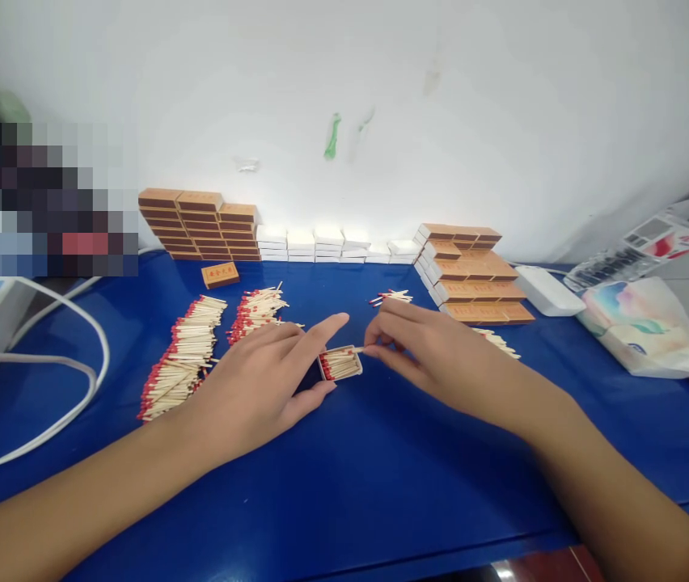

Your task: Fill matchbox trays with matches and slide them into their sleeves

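Note:
On the blue table, a small open matchbox tray is filled with red-tipped matches lying side by side. Around its left end is my left hand, with the index finger stretched out above the tray and the thumb near its lower edge. Some of the left fingers are hidden. At the tray's right end, my right hand pinches a match between thumb and forefinger, its far end over the tray. To the left lie a long pile of matches and a second pile, partly behind my left hand.
Brown matchboxes are stacked at left and right, with white trays between them along the wall. One matchbox lies alone. A few matches lie beyond my right hand. A tissue pack and white cables flank the table.

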The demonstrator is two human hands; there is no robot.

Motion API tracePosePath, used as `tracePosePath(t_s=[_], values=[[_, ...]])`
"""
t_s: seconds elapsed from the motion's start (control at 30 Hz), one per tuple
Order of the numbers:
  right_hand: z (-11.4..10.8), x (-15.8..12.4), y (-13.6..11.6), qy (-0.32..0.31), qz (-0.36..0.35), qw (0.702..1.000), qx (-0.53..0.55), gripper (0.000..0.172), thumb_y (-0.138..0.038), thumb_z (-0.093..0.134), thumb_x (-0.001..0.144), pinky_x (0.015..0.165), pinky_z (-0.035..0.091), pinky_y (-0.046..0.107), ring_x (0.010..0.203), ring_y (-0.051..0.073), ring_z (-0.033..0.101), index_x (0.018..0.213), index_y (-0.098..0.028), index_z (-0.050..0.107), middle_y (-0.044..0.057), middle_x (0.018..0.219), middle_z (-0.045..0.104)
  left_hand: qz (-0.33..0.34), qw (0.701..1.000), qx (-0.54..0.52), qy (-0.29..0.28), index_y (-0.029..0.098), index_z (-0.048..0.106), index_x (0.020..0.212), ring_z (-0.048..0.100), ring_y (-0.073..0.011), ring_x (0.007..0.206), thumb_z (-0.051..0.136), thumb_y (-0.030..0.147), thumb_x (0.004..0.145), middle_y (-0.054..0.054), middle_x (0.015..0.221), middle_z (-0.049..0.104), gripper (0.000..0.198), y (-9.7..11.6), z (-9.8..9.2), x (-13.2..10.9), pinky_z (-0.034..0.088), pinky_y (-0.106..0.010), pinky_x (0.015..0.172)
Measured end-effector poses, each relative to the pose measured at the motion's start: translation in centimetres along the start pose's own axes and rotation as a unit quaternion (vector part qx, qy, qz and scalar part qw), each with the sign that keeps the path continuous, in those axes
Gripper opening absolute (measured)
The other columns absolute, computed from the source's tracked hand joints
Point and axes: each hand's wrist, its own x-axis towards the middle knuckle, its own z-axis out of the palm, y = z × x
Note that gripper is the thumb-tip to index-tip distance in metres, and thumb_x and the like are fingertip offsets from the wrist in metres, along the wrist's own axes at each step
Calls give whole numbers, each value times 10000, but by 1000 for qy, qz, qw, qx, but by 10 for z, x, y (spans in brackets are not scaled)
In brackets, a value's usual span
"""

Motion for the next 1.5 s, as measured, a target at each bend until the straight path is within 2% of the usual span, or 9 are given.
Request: tracePosePath(t_s=[0.17, 0.37, 0.47, 0.6, 0.7, 0.8, 1.17, 1.37, 1.5], values=[[8, 3, -15, -22, -28, 999, -17, 149, -229, 536, 1119, 688, 491, 338, 799, 207, 664, 1013, -206, 639, 72, 1024, 676, 6, 1000, 10, -2, 268, 341, 1649, 748, -266, 1046, 696, 325, 1033, -55, 1129, 777, 714, -1, 0, 0, 640, -437, 929], [13, 7, -14, 1, -45, 999, 11, 125, -218, 559, 1109, 741, 510, 337, 861, 208, 686, 1067, -198, 674, 84, 1071, 687, 4, 1000, 4, -1, 282, 343, 1644, 746, -257, 1064, 700, 313, 1031, -45, 1134, 773, 710, 0, 0, 0, 634, -411, 926], [10, 7, 4, 46, -6, 999, 15, 150, -251, 550, 1110, 736, 492, 341, 846, 210, 673, 1078, -215, 692, 81, 1060, 693, 2, 1000, 4, -5, 288, 338, 1650, 745, -256, 1057, 684, 322, 1040, -44, 1128, 775, 702, 0, -1, -1, 635, -413, 919], [5, 7, 52, 104, 64, 992, -16, 143, -269, 603, 1054, 728, 476, 352, 853, 234, 664, 1085, -206, 727, 98, 1025, 709, 6, 1000, 10, -6, 289, 328, 1655, 746, -260, 1059, 690, 314, 1036, -45, 1135, 778, 718, 0, -2, 0, 636, -429, 929], [4, 7, 82, 93, 108, 990, -25, 144, -299, 639, 1013, 716, 462, 351, 824, 236, 646, 1012, -198, 743, 101, 970, 713, 9, 1000, 15, -5, 278, 327, 1655, 749, -264, 1052, 708, 312, 1028, -51, 1125, 780, 735, 0, -2, 0, 638, -430, 918], [5, 9, 94, 62, 128, 990, -10, 155, -309, 633, 992, 698, 453, 345, 790, 230, 633, 952, -204, 740, 92, 919, 715, 7, 1000, 16, -4, 280, 321, 1659, 751, -263, 1048, 703, 323, 1036, -50, 1121, 782, 733, 1, -2, 0, 635, -433, 924], [5, 7, 97, 7, 122, 993, 8, 206, -348, 568, 1026, 719, 464, 347, 815, 228, 632, 928, -204, 678, 100, 955, 716, 1, 1000, 12, -10, 303, 315, 1662, 759, -277, 1102, 730, 333, 1020, -44, 1157, 793, 765, 1, -2, 0, 631, -427, 932], [5, 7, 99, 16, 118, 993, 11, 170, -330, 582, 1035, 730, 451, 341, 827, 232, 623, 1045, -208, 699, 85, 952, 698, 14, 1000, 13, 0, 277, 327, 1660, 758, -276, 1080, 714, 333, 1030, -51, 1131, 791, 741, 0, -1, 0, 637, -436, 927], [6, 7, 97, 10, 113, 993, 17, 178, -311, 559, 1051, 742, 448, 339, 822, 228, 619, 996, -213, 697, 80, 937, 689, 13, 1000, 13, -2, 268, 341, 1653, 756, -271, 1064, 710, 322, 1031, -50, 1115, 785, 725, 0, -2, -1, 637, -438, 934]])
